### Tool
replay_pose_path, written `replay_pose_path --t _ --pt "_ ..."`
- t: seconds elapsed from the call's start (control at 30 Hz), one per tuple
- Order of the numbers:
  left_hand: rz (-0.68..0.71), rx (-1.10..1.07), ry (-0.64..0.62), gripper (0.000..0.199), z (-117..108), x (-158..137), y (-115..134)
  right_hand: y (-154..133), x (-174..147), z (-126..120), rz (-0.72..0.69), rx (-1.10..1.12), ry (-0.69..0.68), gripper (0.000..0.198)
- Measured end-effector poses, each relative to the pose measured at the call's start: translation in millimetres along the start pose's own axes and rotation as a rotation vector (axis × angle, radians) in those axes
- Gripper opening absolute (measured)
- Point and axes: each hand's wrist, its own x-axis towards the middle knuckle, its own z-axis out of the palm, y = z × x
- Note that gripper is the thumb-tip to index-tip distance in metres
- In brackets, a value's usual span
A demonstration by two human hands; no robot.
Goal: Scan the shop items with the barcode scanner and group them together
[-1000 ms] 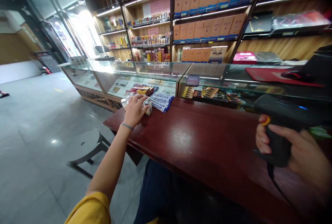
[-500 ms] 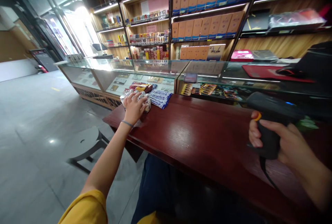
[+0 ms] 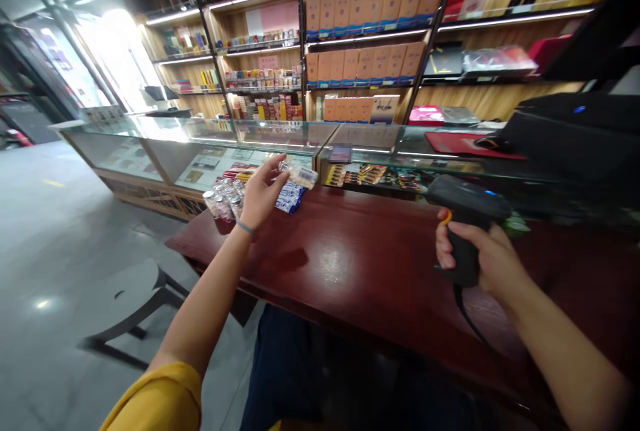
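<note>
Above the dark red table [image 3: 370,251], I have the left hand [image 3: 261,192] raised, its thumb and fingers pinching one end of a small clear-wrapped packet [image 3: 303,177]. That end grip leaves the rest jutting out to the right, probably so its printed side stays uncovered; I can't read the print from here. Beside that hand, at the table's far left corner, similar clear-wrapped items [image 3: 225,199] sit bunched together, perhaps to stay within an easy reach. Blue-and-white packets [image 3: 290,199] lie just right of them, partly behind the hand, with red packets [image 3: 240,171] farther back, seemingly grouped by kind. The right hand [image 3: 493,259] is wrapped around the handle of a black scanner [image 3: 463,194], forefinger at the orange trigger [image 3: 447,217]. I judge it is held upright so its head faces left, toward the packet, while the cord [image 3: 466,311] hangs free below.
</note>
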Motion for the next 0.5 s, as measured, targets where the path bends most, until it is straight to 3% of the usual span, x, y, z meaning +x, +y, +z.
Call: replay_pose_path --t 0.13,0.3,0.4,0.5 --pt "-0.129 -0.453 -0.096 0.049 71.0 19.8 -5.2 -2.2 -1.3 0.8 -0.015 -0.019 0.027 0.025" --pt "-0.302 -0.729 -0.177 0.05 149.3 12.9 -18.8 0.6 3.0 -3.0 -0.064 -0.123 0.042 0.025" --pt "-0.372 -0.769 -0.203 0.05 174.0 4.6 -26.3 4.6 5.2 -4.6 -0.07 -0.186 0.065 0.027" --pt "-0.38 -0.752 -0.191 0.05 181.5 0.5 -33.1 9.3 5.4 -2.9 -0.032 -0.219 0.057 0.031"
